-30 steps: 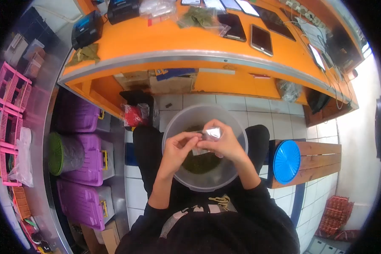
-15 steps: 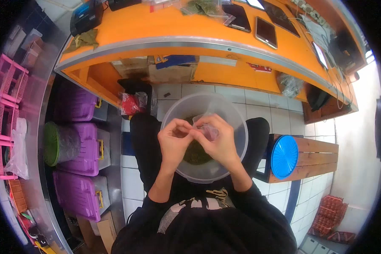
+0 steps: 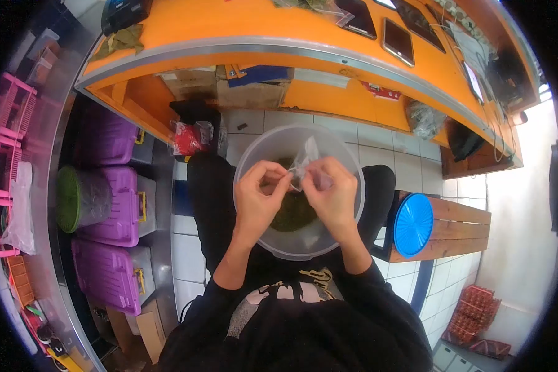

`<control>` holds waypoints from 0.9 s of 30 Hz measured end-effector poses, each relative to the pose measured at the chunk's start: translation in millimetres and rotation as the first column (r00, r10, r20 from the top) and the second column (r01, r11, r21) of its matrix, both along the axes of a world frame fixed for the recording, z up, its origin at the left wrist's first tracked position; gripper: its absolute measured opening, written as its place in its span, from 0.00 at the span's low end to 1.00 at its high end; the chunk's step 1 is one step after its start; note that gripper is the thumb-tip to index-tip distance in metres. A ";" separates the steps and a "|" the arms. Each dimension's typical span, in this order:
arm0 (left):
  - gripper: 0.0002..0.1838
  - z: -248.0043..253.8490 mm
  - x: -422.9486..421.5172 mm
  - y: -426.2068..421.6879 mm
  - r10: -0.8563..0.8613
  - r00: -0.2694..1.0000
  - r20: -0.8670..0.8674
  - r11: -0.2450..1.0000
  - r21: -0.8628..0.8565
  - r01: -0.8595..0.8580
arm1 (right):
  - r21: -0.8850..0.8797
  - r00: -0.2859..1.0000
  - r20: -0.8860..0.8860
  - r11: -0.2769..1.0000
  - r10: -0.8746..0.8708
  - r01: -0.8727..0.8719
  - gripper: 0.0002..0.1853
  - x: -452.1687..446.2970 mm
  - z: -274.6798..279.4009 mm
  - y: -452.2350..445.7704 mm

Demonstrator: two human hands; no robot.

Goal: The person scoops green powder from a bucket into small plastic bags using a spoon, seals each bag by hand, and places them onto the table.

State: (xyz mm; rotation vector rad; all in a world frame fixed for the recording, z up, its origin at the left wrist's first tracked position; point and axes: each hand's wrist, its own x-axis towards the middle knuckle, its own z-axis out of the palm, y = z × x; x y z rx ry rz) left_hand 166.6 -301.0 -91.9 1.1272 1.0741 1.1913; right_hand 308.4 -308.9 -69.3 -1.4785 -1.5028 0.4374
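Between my knees stands a large translucent plastic tub (image 3: 254,146) with greenish, loose-looking contents (image 3: 291,214) at its bottom. Above it, both hands pinch a small clear plastic bag (image 3: 310,150). My left hand (image 3: 261,192) grips one edge of the bag between thumb and forefinger. My right hand (image 3: 330,189) has its fingers closed around the other side, with the bag's film sticking up past the fingertips. What the bag contains, if anything, I cannot make out.
An orange table (image 3: 229,31) with phones (image 3: 397,42) and a dried leaf (image 3: 119,42) spans the front. Purple-lidded boxes (image 3: 108,204) and a green-lidded container (image 3: 68,198) stand left. A blue lid (image 3: 413,224) lies on a wooden bench (image 3: 462,226) at right.
My hands have drawn slightly apart, and the plastic bag now stretches between them with more of it standing up. The whole view has shifted a little.
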 end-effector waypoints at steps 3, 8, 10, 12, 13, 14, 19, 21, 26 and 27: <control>0.09 4.3 3.9 0.9 0.084 0.981 -0.177 0.990 0.127 -0.061 | -0.012 0.994 0.015 0.994 0.106 -0.106 0.06 -4.7 -0.3 -1.0; 0.19 20.5 -0.9 9.3 0.205 0.849 -0.488 0.938 0.345 -0.028 | 0.016 0.966 0.148 0.977 0.210 -0.214 0.09 -0.3 -1.2 -2.6; 0.24 30.3 -5.3 14.4 0.170 0.851 -0.497 0.934 0.356 0.020 | 0.021 0.958 0.165 0.970 0.235 -0.242 0.14 5.3 1.9 3.4; 0.30 41.4 -10.5 21.9 0.150 0.810 -0.567 0.760 0.590 0.272 | 0.003 0.908 0.173 0.921 0.382 -0.389 0.15 17.6 4.5 12.3; 0.30 40.6 -12.9 23.5 0.148 0.810 -0.567 0.762 0.588 0.272 | 0.000 0.908 0.172 0.921 0.383 -0.388 0.15 20.6 8.7 14.6; 0.34 39.8 -15.6 24.9 0.067 0.762 -0.644 0.733 0.550 0.400 | -0.111 0.916 0.121 0.922 0.383 -0.371 0.14 22.8 16.2 16.7; 0.37 23.0 -27.6 34.9 -0.003 0.670 -0.743 0.668 0.497 0.554 | -0.160 0.903 0.095 0.902 0.418 -0.401 0.08 19.5 23.9 29.7; 0.32 26.0 -38.6 36.5 0.095 0.733 -0.674 0.693 0.574 0.438 | 0.085 0.877 -0.018 0.875 0.480 -0.477 0.08 19.9 13.1 45.5; 0.23 16.0 -63.0 36.6 0.093 0.953 -0.289 0.868 0.492 0.065 | -0.216 0.853 0.065 0.842 0.518 -0.495 0.07 -3.1 -53.7 92.5; 0.20 10.9 -64.8 35.9 0.132 0.987 -0.086 0.877 0.474 -0.076 | -0.272 0.717 0.244 0.756 0.652 -0.595 0.06 -7.0 -90.1 99.9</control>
